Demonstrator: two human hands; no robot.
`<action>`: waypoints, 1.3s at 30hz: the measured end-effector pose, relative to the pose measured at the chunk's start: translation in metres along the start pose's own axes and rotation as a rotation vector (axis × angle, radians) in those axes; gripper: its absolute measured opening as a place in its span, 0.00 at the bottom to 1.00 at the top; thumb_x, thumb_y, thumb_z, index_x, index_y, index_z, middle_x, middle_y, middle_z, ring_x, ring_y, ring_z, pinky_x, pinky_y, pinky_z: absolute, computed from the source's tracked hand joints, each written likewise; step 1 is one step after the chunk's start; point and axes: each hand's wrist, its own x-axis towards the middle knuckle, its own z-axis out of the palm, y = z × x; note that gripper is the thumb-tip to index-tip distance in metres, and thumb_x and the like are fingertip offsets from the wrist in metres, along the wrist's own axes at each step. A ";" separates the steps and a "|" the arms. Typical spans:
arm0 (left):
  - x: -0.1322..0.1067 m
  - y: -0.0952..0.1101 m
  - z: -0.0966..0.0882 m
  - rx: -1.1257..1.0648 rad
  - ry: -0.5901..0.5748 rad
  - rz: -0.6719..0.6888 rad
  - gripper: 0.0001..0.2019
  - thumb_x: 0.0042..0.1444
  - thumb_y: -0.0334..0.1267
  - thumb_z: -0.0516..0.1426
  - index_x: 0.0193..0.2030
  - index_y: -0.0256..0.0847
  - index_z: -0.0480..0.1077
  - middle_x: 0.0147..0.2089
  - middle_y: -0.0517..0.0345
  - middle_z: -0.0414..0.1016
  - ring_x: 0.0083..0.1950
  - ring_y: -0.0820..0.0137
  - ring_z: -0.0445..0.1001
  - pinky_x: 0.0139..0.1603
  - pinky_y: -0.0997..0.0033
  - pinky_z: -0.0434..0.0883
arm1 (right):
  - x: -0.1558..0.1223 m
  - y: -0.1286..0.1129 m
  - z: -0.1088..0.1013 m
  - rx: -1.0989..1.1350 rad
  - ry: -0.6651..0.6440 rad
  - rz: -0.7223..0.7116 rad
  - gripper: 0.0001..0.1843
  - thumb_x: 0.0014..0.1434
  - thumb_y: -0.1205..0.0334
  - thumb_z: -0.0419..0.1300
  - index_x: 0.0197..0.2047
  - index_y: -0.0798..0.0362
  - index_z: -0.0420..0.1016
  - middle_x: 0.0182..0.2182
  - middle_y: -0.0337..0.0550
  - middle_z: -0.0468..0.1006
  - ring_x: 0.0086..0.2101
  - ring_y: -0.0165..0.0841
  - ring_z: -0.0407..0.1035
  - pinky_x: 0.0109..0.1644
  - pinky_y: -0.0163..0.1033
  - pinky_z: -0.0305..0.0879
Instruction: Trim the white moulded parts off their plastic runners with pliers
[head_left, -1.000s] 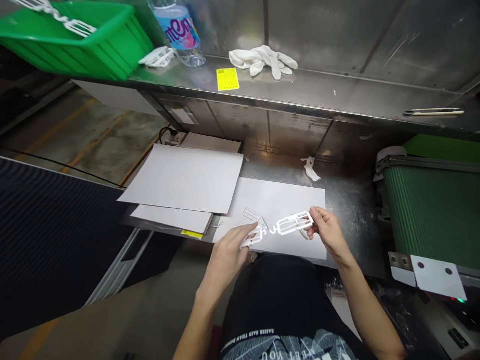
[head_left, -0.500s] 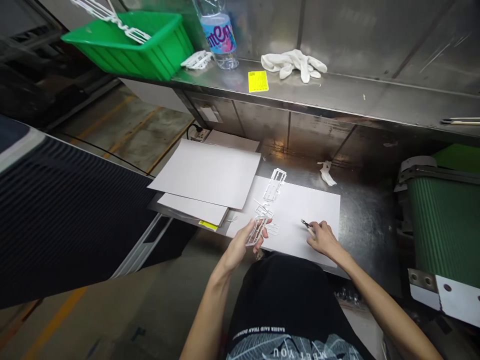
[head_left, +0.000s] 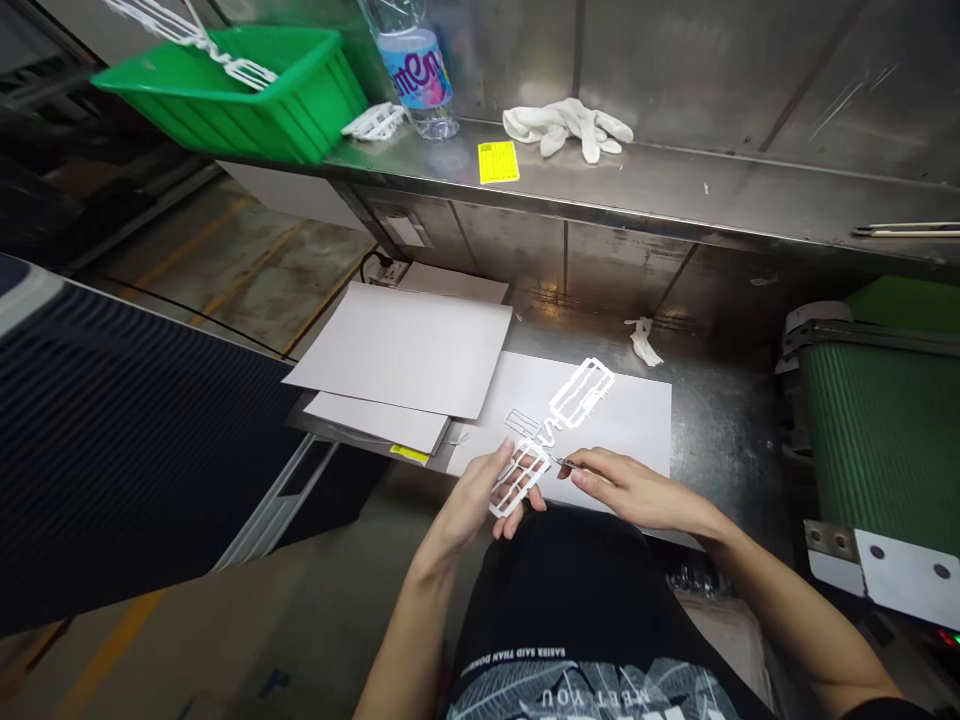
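Note:
My left hand (head_left: 480, 495) grips the near end of a white plastic frame piece (head_left: 577, 392), which slants up and to the right over a white sheet (head_left: 637, 420) on the metal bench. My right hand (head_left: 626, 490) is closed on a small thin metal tool (head_left: 564, 462) whose tip touches the middle of the frame. A small loose white rectangle of plastic (head_left: 523, 421) lies on the sheet just beyond my left hand.
A stack of white sheets (head_left: 405, 350) lies to the left. The upper shelf holds a green bin (head_left: 247, 85) with white frames, a water bottle (head_left: 412, 65), a yellow label (head_left: 498, 161) and white gloves (head_left: 566, 125). A green conveyor (head_left: 877, 430) stands at right.
My right hand has moved left with the tool to the frame's middle. The frame has swung from pointing away to slanting right.

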 end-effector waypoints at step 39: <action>0.081 -0.104 0.017 0.980 0.127 0.242 0.28 0.61 0.34 0.62 0.67 0.35 0.66 0.64 0.41 0.75 0.65 0.50 0.74 0.66 0.48 0.72 | 0.027 0.140 0.030 -0.201 0.249 0.284 0.31 0.71 0.33 0.41 0.33 0.48 0.70 0.22 0.35 0.69 0.29 0.35 0.66 0.37 0.38 0.55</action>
